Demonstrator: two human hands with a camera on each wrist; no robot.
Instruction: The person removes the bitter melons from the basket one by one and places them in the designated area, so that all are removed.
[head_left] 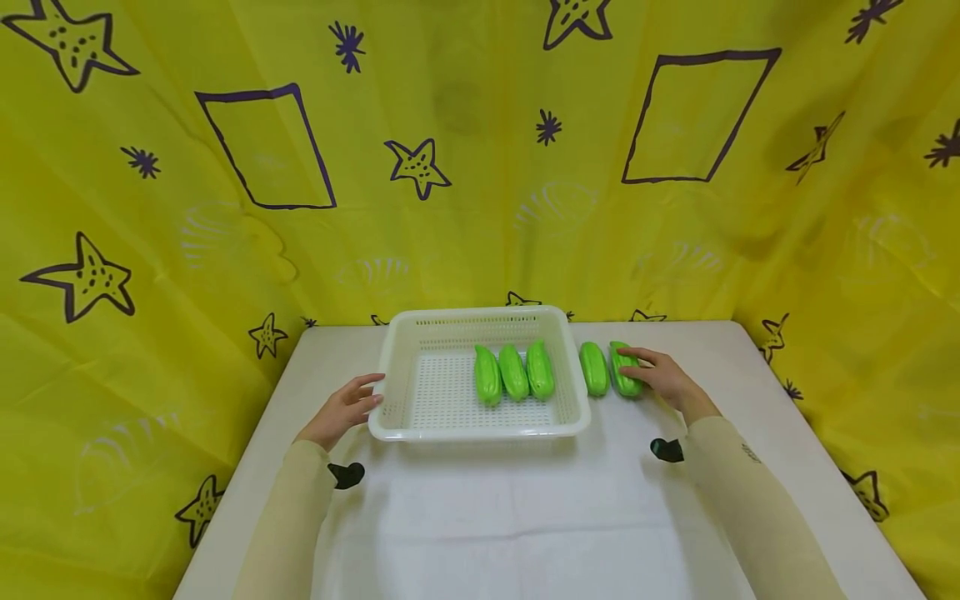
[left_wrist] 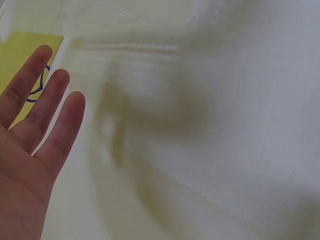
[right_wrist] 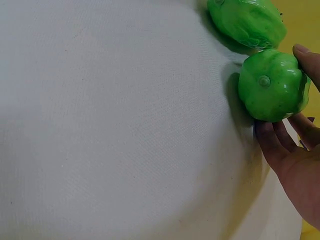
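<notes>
A white plastic basket [head_left: 480, 434] stands on the table with three light-green ridged gourds inside, the left one [head_left: 488, 379], the middle one [head_left: 513, 373] and the right one [head_left: 540, 372]. To the basket's right, two similar gourds lie on the tabletop. My right hand [head_left: 670, 383] grips the outer gourd [right_wrist: 270, 87], thumb on one side and fingers on the other. Close beside it is the second loose gourd [head_left: 594, 369]. At the basket's left rim, my left hand [head_left: 345, 414] has its fingers extended and spread; whether they touch the rim cannot be told.
The white-covered table [head_left: 510, 508] ends at a yellow curtain [head_left: 465, 250] with dark drawn stars, which encloses the back and both sides. A dark piece [head_left: 347, 476] sticks out at the left wrist, and another dark piece [head_left: 666, 450] at the right wrist.
</notes>
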